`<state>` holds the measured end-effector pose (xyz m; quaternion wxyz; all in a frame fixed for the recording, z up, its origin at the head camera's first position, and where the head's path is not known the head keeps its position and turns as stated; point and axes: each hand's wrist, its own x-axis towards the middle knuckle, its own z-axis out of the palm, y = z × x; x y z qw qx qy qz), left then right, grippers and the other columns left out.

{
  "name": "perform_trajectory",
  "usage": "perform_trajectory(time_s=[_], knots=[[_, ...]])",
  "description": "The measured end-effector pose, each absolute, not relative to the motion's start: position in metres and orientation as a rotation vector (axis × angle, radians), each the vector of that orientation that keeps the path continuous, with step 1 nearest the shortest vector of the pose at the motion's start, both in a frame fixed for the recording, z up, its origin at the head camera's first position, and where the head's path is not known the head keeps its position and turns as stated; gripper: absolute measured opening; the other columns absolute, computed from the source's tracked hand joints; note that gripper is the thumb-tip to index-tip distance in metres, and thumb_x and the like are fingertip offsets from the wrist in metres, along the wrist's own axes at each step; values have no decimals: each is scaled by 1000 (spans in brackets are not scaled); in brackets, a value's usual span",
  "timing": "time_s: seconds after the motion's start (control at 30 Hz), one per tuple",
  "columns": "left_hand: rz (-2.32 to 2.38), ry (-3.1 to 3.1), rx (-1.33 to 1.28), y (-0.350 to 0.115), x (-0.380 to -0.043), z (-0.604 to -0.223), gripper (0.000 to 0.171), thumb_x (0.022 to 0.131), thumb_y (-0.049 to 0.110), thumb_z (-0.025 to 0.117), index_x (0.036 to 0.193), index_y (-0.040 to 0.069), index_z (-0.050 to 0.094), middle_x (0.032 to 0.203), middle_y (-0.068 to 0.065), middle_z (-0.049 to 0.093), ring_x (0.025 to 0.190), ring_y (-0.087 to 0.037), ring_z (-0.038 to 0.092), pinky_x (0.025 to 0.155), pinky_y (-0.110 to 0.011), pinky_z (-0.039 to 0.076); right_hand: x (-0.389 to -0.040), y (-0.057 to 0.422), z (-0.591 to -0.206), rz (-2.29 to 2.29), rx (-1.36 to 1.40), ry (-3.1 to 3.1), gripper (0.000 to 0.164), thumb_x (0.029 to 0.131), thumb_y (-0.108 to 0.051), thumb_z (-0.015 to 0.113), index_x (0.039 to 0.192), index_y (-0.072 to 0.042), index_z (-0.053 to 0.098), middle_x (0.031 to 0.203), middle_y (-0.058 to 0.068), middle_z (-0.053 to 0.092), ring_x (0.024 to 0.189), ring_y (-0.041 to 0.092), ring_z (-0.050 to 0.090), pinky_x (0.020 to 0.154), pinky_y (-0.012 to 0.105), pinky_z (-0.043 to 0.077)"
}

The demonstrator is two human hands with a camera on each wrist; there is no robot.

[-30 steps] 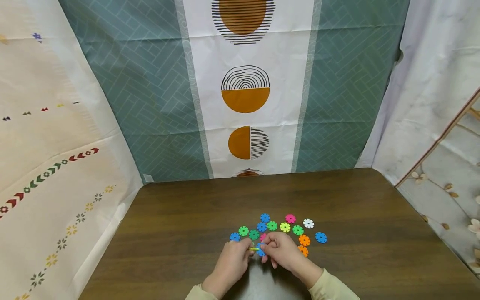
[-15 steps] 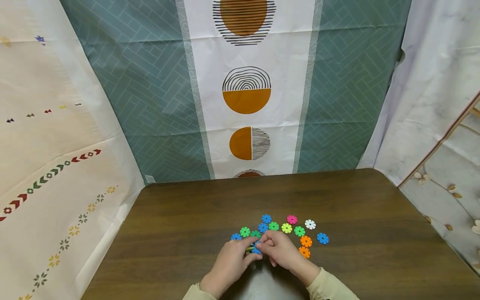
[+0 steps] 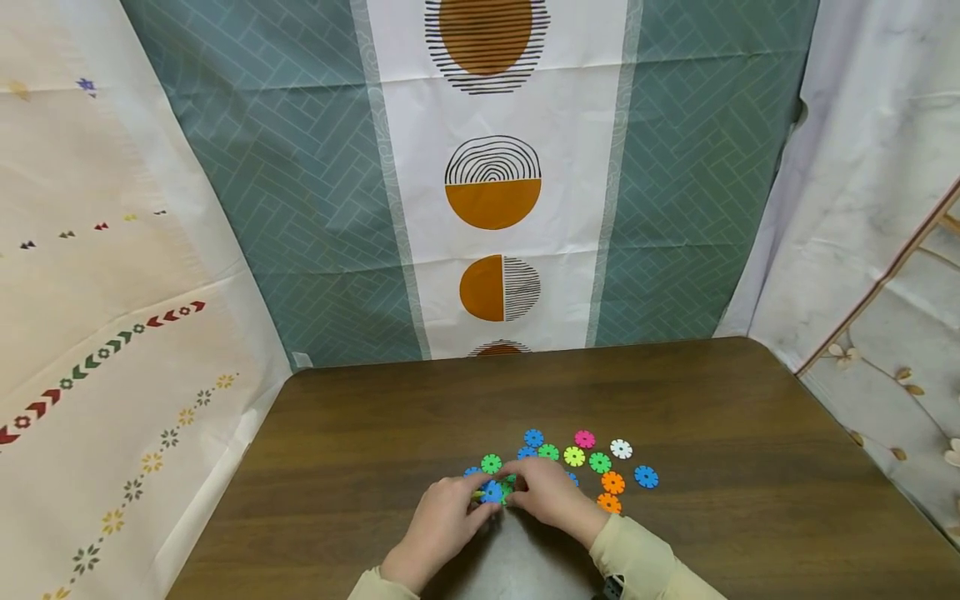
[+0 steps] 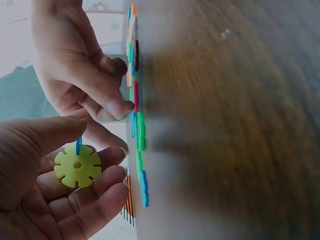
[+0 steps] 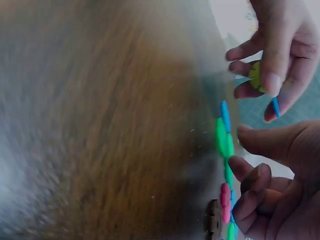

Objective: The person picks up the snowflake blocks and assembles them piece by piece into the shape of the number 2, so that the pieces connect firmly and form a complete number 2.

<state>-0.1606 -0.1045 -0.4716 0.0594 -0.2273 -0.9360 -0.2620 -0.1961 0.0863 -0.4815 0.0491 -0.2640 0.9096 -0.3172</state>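
My left hand (image 3: 438, 518) pinches a blue notched disc (image 4: 78, 145) between thumb and forefinger. Slotted into it is a yellow notched disc (image 4: 69, 172), which hangs in front of the other fingers. My right hand (image 3: 553, 493) is just to the right, its thumb and forefinger apart with nothing gripped between them. Those fingertips are close to a light green disc (image 5: 220, 137) among others on the table. In the head view the blue disc faces up and covers most of the yellow one.
Several loose discs lie across the brown table (image 3: 360, 442) beyond and right of the hands: green (image 3: 491, 463), pink (image 3: 585, 439), white (image 3: 621, 449), orange (image 3: 612, 482) and blue (image 3: 647, 477). A brown disc (image 5: 214, 220) shows in the right wrist view.
Both hands have shifted left. My right hand has let go of the blue disc and spread its thumb and forefinger; the left hand now holds the joined discs alone.
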Motion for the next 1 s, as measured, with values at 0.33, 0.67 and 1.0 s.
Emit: perform_trajectory(time_s=[0.33,0.67,1.0], knots=[[-829,-2811,-690,-106,-161,-475,35,85,26,77,116,11,70,56,17,42,51,0,36,51,-22,36,-192,79,-483,-696,-881,2974,29,72,-18,87,87,-11,63,78,-3,55,70,14,52,60,29,45],[-905,-2810,-682,-107,-166,-481,36,86,29,76,115,8,70,84,4,71,68,-4,58,66,-29,51,-191,102,-486,-1233,-692,2745,17,84,-11,76,79,-14,60,67,-7,59,56,6,50,52,24,44],[-1016,-2808,-697,-101,-171,-484,39,89,30,71,122,8,68,111,-4,71,93,-17,65,81,-39,53,-187,120,-482,-1482,-697,2613,5,94,-13,65,90,-11,62,70,6,67,53,17,61,49,27,49]])
